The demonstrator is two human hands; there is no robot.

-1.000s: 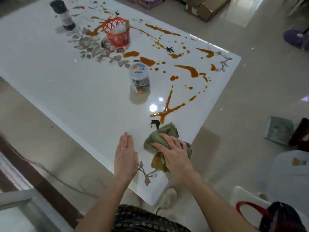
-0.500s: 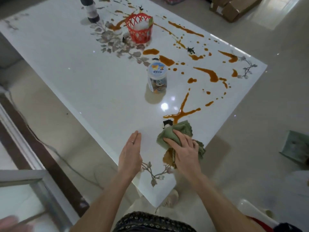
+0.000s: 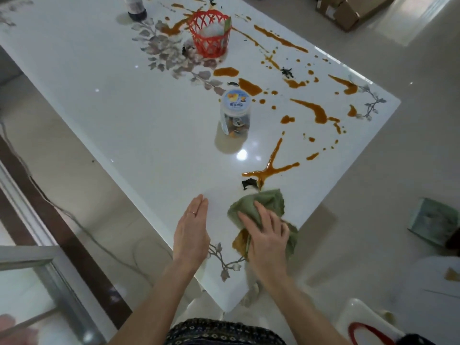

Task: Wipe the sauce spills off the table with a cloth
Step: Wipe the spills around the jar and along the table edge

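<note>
A white glossy table [image 3: 119, 100] carries many orange-brown sauce spills [image 3: 270, 168] across its right half. A crumpled green cloth [image 3: 267, 201] lies near the table's near corner, stained orange on its near side. My right hand [image 3: 266, 232] presses flat on the cloth, fingers spread over it. A dark scrap [image 3: 249, 183] sits just beyond the cloth, beside a Y-shaped sauce streak. My left hand [image 3: 191, 230] rests flat on the table left of the cloth, fingers together, holding nothing.
A clear jar with a pale lid [image 3: 235, 112] stands mid-table. A red plastic basket [image 3: 210, 33] and a dark bottle [image 3: 135, 7] stand at the far end. Cardboard boxes [image 3: 346, 8] sit on the floor beyond; a greenish box [image 3: 434, 221] lies at right.
The view has shifted, so the table sits further right in frame. My right hand and the cloth stay near the corner, below the Y-shaped streak; my left hand remains flat.
</note>
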